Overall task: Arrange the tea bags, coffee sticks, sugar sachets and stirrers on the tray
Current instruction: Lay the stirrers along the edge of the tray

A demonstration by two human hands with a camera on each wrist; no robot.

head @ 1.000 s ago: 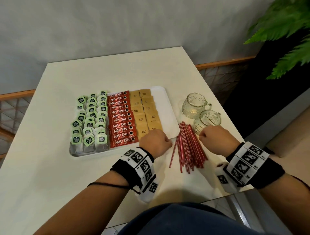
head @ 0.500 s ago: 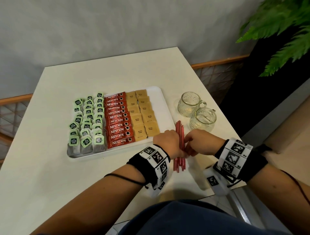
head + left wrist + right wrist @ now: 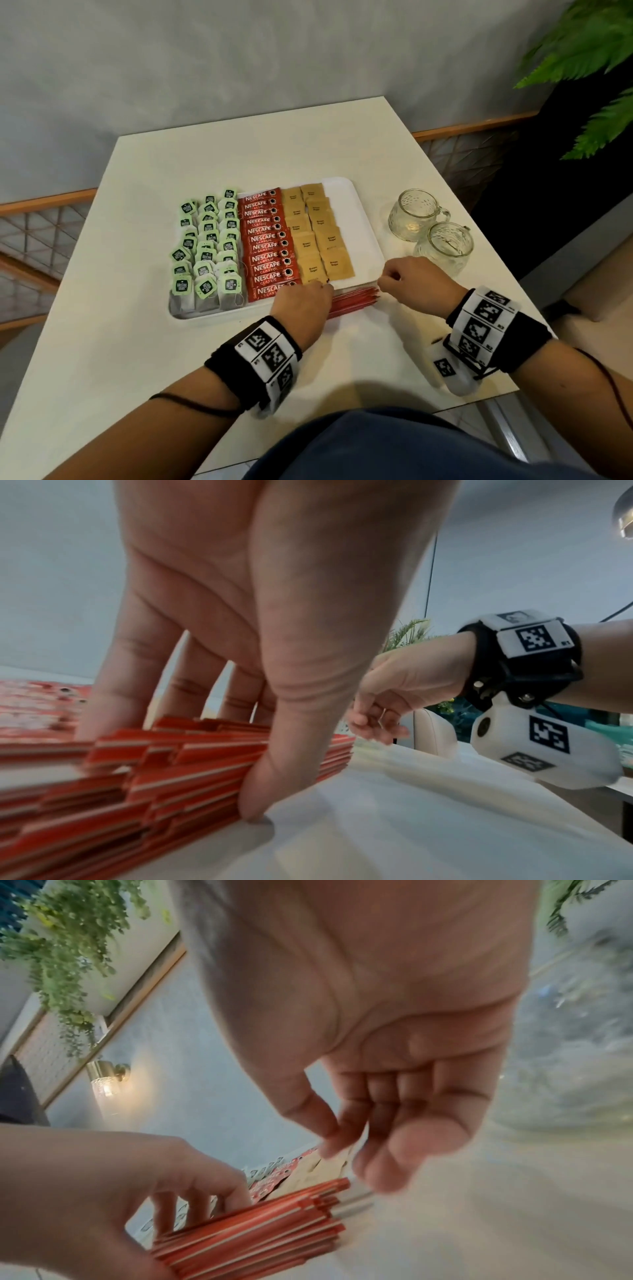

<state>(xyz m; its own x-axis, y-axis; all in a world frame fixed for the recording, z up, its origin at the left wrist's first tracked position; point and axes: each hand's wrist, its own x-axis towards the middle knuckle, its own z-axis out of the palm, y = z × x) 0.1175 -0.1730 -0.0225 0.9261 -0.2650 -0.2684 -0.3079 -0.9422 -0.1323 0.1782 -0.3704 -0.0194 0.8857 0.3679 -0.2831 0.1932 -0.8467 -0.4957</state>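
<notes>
Left hand [image 3: 301,305] clamped over a bundle of thin red plastic stirrers [image 3: 354,301], thumb on the near side, fingers on the far side. Bundle lying crosswise at 6 o'clock of the white rectangular tray [image 3: 363,219], on or against its near rim, cannot tell which. Right hand [image 3: 416,284] at 3 o'clock of the bundle's tips, fingers loosely curled, holding nothing. Green-tagged tea bags [image 3: 205,250], red coffee sticks [image 3: 267,246] and brown sugar sachets [image 3: 317,233] in rows on the tray. Two clear glass cups [image 3: 430,228] at 3 o'clock of the tray.

Left hand [image 3: 301,301] arches down, fingers and thumb clamped in a grip; right hand [image 3: 411,284] hangs loosely curled.
</notes>
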